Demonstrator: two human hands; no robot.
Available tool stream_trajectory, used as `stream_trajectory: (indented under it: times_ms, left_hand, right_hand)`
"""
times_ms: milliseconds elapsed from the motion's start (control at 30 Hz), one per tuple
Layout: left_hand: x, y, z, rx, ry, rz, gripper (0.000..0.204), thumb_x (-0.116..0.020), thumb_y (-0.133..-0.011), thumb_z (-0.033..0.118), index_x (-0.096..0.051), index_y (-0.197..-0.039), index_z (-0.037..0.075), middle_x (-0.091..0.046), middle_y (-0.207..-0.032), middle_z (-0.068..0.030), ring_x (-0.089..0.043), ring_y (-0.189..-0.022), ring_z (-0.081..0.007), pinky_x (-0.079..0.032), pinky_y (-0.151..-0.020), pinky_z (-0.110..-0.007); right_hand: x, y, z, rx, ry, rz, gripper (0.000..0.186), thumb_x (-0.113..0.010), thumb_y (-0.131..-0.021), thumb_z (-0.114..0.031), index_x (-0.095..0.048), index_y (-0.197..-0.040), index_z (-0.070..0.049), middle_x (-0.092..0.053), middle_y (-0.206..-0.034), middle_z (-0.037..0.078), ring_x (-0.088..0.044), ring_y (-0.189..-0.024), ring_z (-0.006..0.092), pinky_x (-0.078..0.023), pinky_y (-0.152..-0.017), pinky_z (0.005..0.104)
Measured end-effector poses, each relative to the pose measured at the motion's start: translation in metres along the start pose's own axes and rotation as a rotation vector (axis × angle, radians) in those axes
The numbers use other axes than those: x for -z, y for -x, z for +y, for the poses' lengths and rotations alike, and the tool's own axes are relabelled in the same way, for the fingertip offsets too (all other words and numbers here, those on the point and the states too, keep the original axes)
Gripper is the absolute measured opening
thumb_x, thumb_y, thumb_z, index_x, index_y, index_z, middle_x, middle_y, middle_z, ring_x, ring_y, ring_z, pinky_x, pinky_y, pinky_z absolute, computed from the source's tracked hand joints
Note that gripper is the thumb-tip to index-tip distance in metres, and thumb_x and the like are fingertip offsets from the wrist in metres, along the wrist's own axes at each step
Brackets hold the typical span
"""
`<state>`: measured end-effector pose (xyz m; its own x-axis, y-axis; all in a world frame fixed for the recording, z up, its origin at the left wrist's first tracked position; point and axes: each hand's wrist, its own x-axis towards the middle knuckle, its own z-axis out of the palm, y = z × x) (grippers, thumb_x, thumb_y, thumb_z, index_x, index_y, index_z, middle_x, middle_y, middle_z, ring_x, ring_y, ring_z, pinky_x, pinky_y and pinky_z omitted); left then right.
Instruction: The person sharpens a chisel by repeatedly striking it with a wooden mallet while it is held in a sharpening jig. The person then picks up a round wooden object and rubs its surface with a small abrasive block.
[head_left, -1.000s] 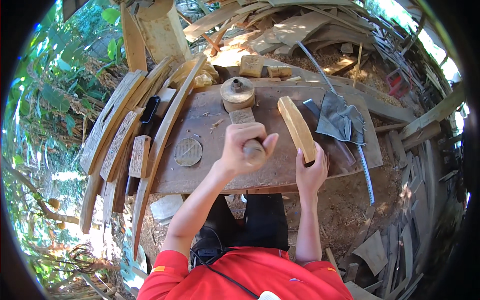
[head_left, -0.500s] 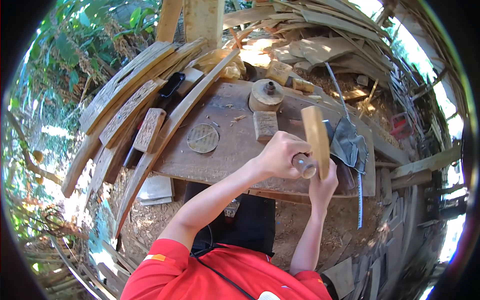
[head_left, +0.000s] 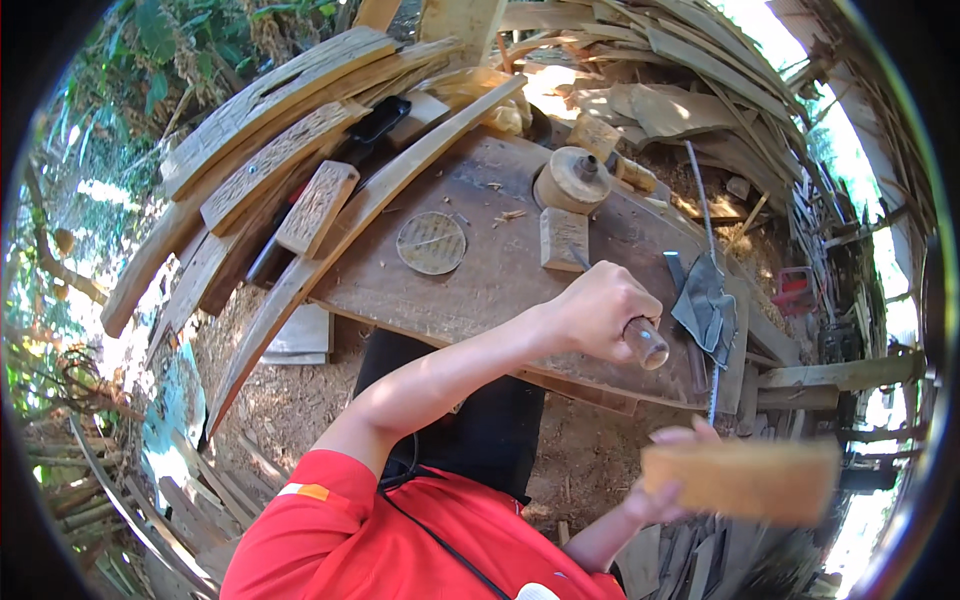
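My left hand [head_left: 607, 312] is closed around a chisel, whose round wooden handle end [head_left: 649, 345] sticks out of the fist. Its narrow metal tip shows beyond the knuckles, by a small wooden block [head_left: 564, 238] on the table; whether it touches the block I cannot tell. Lower down, off the table's near edge, my right hand [head_left: 660, 496] grips one end of a thick bar of wood [head_left: 745, 480]. Motion blurs the bar, and it hides part of the hand. A round wooden piece with a dark knob [head_left: 573, 182] stands just behind the small block.
On the brown table [head_left: 400, 295] lie a round disc [head_left: 431, 243] and a grey cloth [head_left: 708, 310]. Long curved timber [head_left: 370, 200] and a carved block [head_left: 318, 208] line the left side. Planks [head_left: 670, 108] are stacked behind. A red object [head_left: 795, 290] sits at the right.
The bar of wood in my right hand has swung down and right, away from the chisel handle. My left hand has shifted slightly right in the picture, still around the chisel. The view has tilted.
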<state>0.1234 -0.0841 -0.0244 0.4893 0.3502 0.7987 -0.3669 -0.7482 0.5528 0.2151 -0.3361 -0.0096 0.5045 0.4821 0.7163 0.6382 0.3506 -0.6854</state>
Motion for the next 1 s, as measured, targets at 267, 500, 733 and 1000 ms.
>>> stream_trajectory:
  times_ms: [267, 500, 733, 1000]
  left_hand:
    - [0.002, -0.011, 0.001, 0.091, 0.035, -0.023, 0.016, -0.07, -0.054, 0.015, -0.057, -0.059, 0.007, -0.057, -0.058, -0.0166, -0.06, -0.06, -0.0413, -0.046, -0.054, -0.047]
    - [0.003, -0.006, 0.0, 0.063, -0.019, -0.041, 0.016, -0.072, -0.054, 0.016, -0.062, -0.064, 0.008, -0.06, -0.06, -0.0128, -0.062, -0.059, -0.0373, -0.047, -0.054, -0.043]
    - [-0.003, 0.005, -0.002, 0.012, -0.046, -0.08, 0.017, -0.074, -0.055, 0.017, -0.065, -0.068, 0.011, -0.062, -0.061, -0.0088, -0.064, -0.058, -0.0325, -0.049, -0.053, -0.042]
    - [-0.002, 0.014, -0.004, 0.0, 0.011, -0.028, 0.016, -0.073, -0.055, 0.017, -0.063, -0.066, 0.012, -0.06, -0.059, -0.0072, -0.063, -0.056, -0.0307, -0.048, -0.052, -0.042]
  right_hand:
    - [0.008, 0.016, -0.017, -0.016, 0.222, -0.181, 0.063, -0.059, -0.092, -0.042, -0.048, -0.133, 0.004, -0.058, -0.106, 0.02, -0.057, -0.087, 0.031, -0.048, -0.079, 0.0431]
    - [-0.015, 0.018, -0.031, 0.171, 0.283, 0.13, 0.029, -0.056, -0.088, -0.033, -0.056, -0.09, -0.004, -0.055, -0.087, 0.014, -0.055, -0.084, 0.0307, -0.046, -0.074, 0.0426]
    - [-0.005, 0.059, -0.009, 0.069, 0.38, -0.052, 0.04, -0.053, -0.093, -0.035, -0.059, -0.113, -0.001, -0.064, -0.103, 0.016, -0.061, -0.09, 0.031, -0.049, -0.082, 0.0398]
    - [-0.033, 0.063, 0.005, 0.058, 0.241, -0.055, 0.043, -0.058, -0.093, -0.034, -0.055, -0.118, 0.001, -0.058, -0.097, 0.014, -0.056, -0.084, 0.025, -0.05, -0.076, 0.0336]
